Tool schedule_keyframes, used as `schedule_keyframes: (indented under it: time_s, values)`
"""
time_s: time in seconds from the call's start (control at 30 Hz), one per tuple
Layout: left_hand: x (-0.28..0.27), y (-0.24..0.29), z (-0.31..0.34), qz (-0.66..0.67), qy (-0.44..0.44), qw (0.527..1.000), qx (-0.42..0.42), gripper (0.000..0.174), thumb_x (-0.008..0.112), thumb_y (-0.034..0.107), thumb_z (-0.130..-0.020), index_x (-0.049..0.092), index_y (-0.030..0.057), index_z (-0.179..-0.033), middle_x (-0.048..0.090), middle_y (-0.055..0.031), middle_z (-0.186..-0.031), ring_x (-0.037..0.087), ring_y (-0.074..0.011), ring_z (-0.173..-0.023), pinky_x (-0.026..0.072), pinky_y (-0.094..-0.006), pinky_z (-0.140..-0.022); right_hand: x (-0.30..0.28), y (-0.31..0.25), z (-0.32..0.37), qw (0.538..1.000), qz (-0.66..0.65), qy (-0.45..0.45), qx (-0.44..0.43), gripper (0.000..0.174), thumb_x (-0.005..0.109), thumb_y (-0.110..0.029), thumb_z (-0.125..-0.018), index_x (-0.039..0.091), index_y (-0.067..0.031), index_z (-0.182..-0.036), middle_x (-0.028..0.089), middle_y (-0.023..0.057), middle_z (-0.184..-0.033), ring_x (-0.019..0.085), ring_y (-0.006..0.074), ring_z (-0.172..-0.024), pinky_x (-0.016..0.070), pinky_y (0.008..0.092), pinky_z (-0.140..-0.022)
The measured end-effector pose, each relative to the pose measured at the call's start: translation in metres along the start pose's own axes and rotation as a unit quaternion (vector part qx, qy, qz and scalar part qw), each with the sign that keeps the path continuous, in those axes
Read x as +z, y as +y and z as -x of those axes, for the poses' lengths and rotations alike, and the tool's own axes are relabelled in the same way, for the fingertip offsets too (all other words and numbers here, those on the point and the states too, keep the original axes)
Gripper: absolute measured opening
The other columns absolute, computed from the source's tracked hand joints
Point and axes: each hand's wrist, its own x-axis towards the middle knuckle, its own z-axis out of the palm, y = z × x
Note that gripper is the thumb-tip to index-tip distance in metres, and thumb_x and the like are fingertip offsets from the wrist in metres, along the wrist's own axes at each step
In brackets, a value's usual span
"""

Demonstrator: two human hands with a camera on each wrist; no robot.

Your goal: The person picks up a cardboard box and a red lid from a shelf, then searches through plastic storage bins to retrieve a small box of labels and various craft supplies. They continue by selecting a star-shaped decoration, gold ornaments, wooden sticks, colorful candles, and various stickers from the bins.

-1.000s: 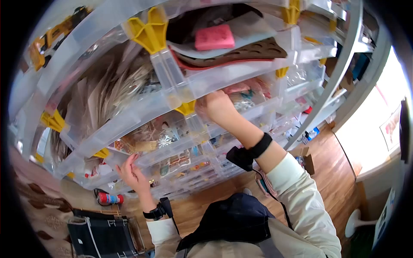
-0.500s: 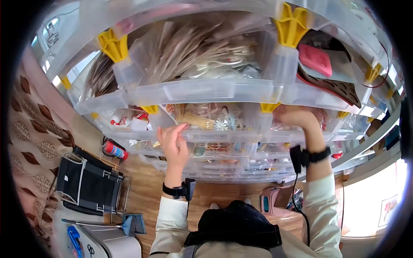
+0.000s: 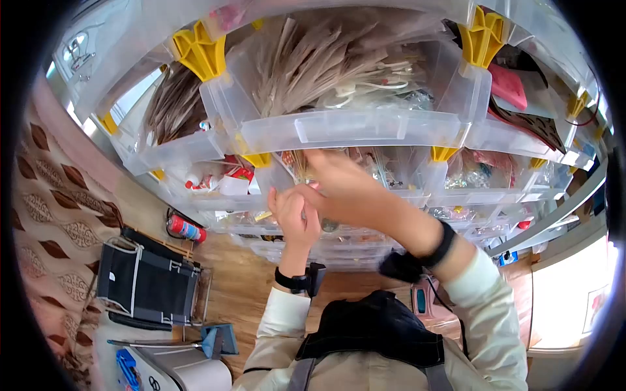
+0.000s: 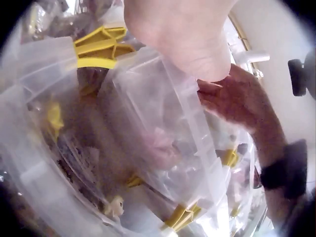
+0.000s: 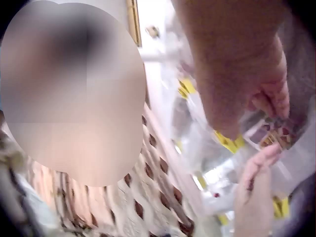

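Note:
Both hands are at the second visible row of clear stacked bins [image 3: 378, 130]. The right hand [image 3: 349, 192] [image 5: 242, 74] reaches over the left, its fingers bent down at the front of a bin with red and tan small items [image 5: 276, 138]; motion blurs it in the head view, and nothing is seen in its grasp. Just below, the left hand [image 3: 297, 216] [image 5: 254, 192] is held up at the bin's front edge, fingers extended and loosely bent, with no item visible in it. In the left wrist view the right hand [image 4: 237, 98] is partly hidden behind the left [image 4: 182, 34].
Bundles of plastic packets [image 3: 326, 72] fill the bin above. Yellow clips [image 3: 201, 51] join the bins. To the lower left are a fire extinguisher [image 3: 186, 229], a folded black chair [image 3: 150, 280] and a patterned curtain [image 3: 55, 195]. A pink object [image 3: 433, 298] lies on the floor at the right.
The right hand has left the bin on the right and moved left, beside the left hand. The view has turned left, and the left hand's fingers are a little more bent.

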Motion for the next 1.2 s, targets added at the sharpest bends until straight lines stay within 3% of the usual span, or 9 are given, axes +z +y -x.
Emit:
schedule_keyframes:
  time_s: [0.17,0.33,0.43,0.5,0.53,0.63,0.87,1.1,1.2]
  values:
    - [-0.006,-0.002,0.001,0.012,-0.036,0.999,-0.008,0.018,0.049,0.006,-0.076,0.06,0.0063,-0.089,0.06,-0.0054,-0.084,0.053,-0.0211,-0.088,0.0159,-0.0433,-0.102,0.049,0.028,-0.064,0.969,0.07,-0.215,0.1,0.036,0.053,-0.018,-0.073,0.054,0.0023,-0.102,0.057,0.0276,-0.092,0.055,0.0404,-0.09,0.0443,0.0413,-0.078]
    - [-0.007,0.003,-0.003,0.022,-0.038,0.999,-0.017,0.028,0.048,0.004,-0.071,0.062,0.011,-0.094,0.061,-0.0036,-0.085,0.054,-0.0199,-0.09,0.019,-0.0418,-0.099,0.053,0.03,-0.065,0.963,0.088,-0.16,0.2,0.029,0.047,-0.015,-0.075,0.058,0.0022,-0.097,0.057,0.0253,-0.099,0.054,0.0384,-0.096,0.0427,0.0403,-0.082]
    - [-0.007,0.0,-0.003,0.023,-0.035,0.999,-0.01,0.027,0.046,0.006,-0.074,0.063,0.0115,-0.094,0.062,-0.0035,-0.088,0.054,-0.0196,-0.092,0.0184,-0.0415,-0.1,0.072,0.077,-0.065,0.965,0.197,-0.114,0.131,0.029,0.045,-0.013,-0.079,0.056,0.0007,-0.103,0.055,0.0237,-0.106,0.054,0.0354,-0.097,0.042,0.0392,-0.084]
    - [-0.008,0.0,-0.003,0.035,-0.038,0.999,-0.011,0.025,0.046,0.006,-0.075,0.063,0.0117,-0.093,0.062,-0.0028,-0.088,0.054,-0.0194,-0.092,0.0183,-0.0413,-0.1,0.069,0.081,-0.058,0.983,0.096,0.079,0.135,0.03,0.045,-0.018,-0.079,0.058,-0.001,-0.1,0.059,0.0199,-0.1,0.056,0.0327,-0.095,0.0431,0.0368,-0.084]
    - [-0.008,0.001,-0.003,0.037,-0.037,0.999,-0.011,0.025,0.046,0.006,-0.075,0.063,0.0117,-0.093,0.062,-0.0028,-0.088,0.054,-0.0194,-0.092,0.0183,-0.0413,-0.1,0.059,0.069,-0.057,0.976,-0.024,0.045,0.213,0.028,0.047,-0.016,-0.08,0.056,-0.0025,-0.103,0.059,0.0178,-0.1,0.058,0.0308,-0.092,0.0466,0.0368,-0.078]
    - [-0.008,0.004,-0.003,0.037,-0.047,0.998,-0.017,0.024,0.046,0.007,-0.076,0.064,0.0118,-0.092,0.063,-0.0028,-0.09,0.054,-0.0191,-0.092,0.0177,-0.0409,-0.1,0.029,0.035,-0.041,0.758,-0.503,0.143,0.39,0.027,0.052,-0.008,-0.082,0.049,-0.0034,-0.109,0.057,0.0137,-0.1,0.062,0.0249,-0.084,0.0548,0.0349,-0.061]
    - [-0.006,0.003,-0.002,0.018,-0.02,1.0,0.009,0.029,0.048,0.004,-0.071,0.063,0.0104,-0.095,0.062,-0.0042,-0.092,0.054,-0.019,-0.094,0.018,-0.0399,-0.101,-0.028,0.019,0.029,0.64,-0.668,0.165,0.343,0.03,0.044,0.003,-0.084,0.041,0.0064,-0.113,0.054,0.0166,-0.106,0.062,0.0269,-0.087,0.058,0.0338,-0.063]
    - [0.0,-0.005,0.005,-0.02,-0.007,0.999,0.025,0.023,0.045,0.011,-0.078,0.063,0.0092,-0.094,0.063,-0.0051,-0.093,0.053,-0.0205,-0.095,0.0164,-0.0409,-0.103,-0.081,0.003,0.128,0.759,-0.432,0.081,0.48,0.033,0.061,-0.011,-0.079,0.052,0.0024,-0.108,0.062,0.0078,-0.085,0.057,0.0136,-0.055,0.0453,0.0211,-0.047]
    - [0.001,-0.005,0.004,-0.009,-0.027,0.999,0.032,0.023,0.043,0.013,-0.084,0.061,0.0071,-0.097,0.061,-0.006,-0.094,0.053,-0.0224,-0.096,0.0139,-0.0429,-0.104,-0.103,0.008,0.175,0.815,-0.315,0.054,0.483,0.037,0.064,-0.017,-0.079,0.053,0.0016,-0.109,0.06,0.0029,-0.089,0.051,0.0084,-0.066,0.0413,0.0208,-0.055]
